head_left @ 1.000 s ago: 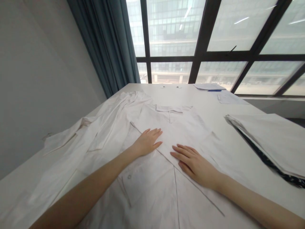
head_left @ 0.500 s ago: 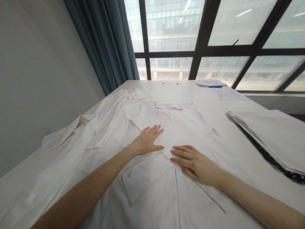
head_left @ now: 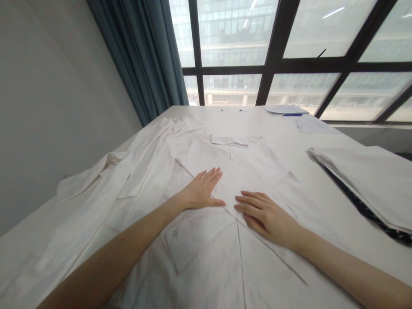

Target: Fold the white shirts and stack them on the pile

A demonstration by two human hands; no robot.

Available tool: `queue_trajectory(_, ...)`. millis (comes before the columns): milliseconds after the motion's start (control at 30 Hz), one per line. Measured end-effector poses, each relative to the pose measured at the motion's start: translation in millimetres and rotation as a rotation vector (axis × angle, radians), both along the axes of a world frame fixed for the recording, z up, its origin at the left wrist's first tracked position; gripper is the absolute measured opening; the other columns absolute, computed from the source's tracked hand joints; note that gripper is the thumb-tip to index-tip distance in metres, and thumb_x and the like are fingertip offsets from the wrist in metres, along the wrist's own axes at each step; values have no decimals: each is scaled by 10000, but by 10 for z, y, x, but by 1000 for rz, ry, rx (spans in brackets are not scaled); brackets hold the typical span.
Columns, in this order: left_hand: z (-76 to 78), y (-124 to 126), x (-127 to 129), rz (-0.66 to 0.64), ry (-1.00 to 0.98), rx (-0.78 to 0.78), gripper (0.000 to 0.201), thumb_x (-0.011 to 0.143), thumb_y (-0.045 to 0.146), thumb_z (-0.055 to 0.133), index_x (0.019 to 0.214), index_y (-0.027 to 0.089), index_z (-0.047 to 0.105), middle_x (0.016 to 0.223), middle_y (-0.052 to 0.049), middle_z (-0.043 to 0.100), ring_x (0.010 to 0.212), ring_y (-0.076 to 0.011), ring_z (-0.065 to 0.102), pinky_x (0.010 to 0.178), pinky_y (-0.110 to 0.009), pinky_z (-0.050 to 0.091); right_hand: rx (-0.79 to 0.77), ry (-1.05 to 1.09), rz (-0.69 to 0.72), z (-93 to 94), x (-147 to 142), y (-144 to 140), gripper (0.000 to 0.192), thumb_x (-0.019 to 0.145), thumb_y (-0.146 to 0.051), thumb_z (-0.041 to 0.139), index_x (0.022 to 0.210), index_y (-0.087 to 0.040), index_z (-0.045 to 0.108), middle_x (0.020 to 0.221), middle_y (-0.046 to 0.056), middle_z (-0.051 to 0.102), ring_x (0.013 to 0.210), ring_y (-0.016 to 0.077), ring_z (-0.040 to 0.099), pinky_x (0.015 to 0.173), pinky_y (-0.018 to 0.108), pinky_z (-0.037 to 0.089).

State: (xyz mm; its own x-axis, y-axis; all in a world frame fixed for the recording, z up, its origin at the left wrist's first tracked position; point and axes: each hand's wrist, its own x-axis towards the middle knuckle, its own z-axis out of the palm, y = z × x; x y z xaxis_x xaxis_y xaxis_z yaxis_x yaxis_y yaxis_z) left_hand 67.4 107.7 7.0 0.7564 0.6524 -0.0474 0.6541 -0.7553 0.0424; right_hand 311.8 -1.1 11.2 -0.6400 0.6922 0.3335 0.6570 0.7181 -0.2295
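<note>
Pressing: both palms flat on a white coat (head_left: 231, 171) spread across the table (head_left: 289, 137), collar far.
Left hand (head_left: 201, 191): fingers spread, gripping nothing.
Right hand (head_left: 265, 214): flat, open, just beside the left.
Handling: looks light, soft, limp; best taken at folded edges or shoulders.
Right: folded cloth stack (head_left: 370, 184).

A white table (head_left: 277, 128) is covered by a spread white shirt (head_left: 206, 244), crumpled white garments (head_left: 128, 171), folded fabric (head_left: 363, 180), papers (head_left: 313, 125) and a pen (head_left: 292, 114).
</note>
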Motion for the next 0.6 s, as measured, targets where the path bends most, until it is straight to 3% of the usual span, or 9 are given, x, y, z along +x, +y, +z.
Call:
queue_trajectory(200, -26, 94, -82, 20, -29, -12, 943, 851, 762, 335, 1528, 128, 163, 1588, -159, 168, 1477, -256, 138, 1170, -434, 134, -56, -9, 35, 8, 33, -2, 371, 941, -205, 477, 1280, -273, 611, 1369, 72, 576, 1329, 262, 453, 1037, 475, 434)
queue_trajectory(467, -44, 407, -391, 241, -15, 5, 870, 895, 693, 311, 1509, 82, 228, 1581, -175, 172, 1475, -273, 136, 1173, -454, 135, -71, -26, 37, 46, 25, -10, 367, 956, -210, 458, 1286, -255, 611, 1375, 72, 571, 1333, 261, 447, 1050, 471, 431)
queue_trajectory(600, -89, 525, -506, 375, -107, 69, 762, 913, 601, 375, 1472, 88, 312, 1565, -182, 240, 1462, -289, 192, 1165, -475, 168, -69, -5, 34, 46, 23, -14, 363, 957, -218, 459, 1284, -262, 610, 1361, 72, 583, 1329, 257, 453, 1049, 467, 434)
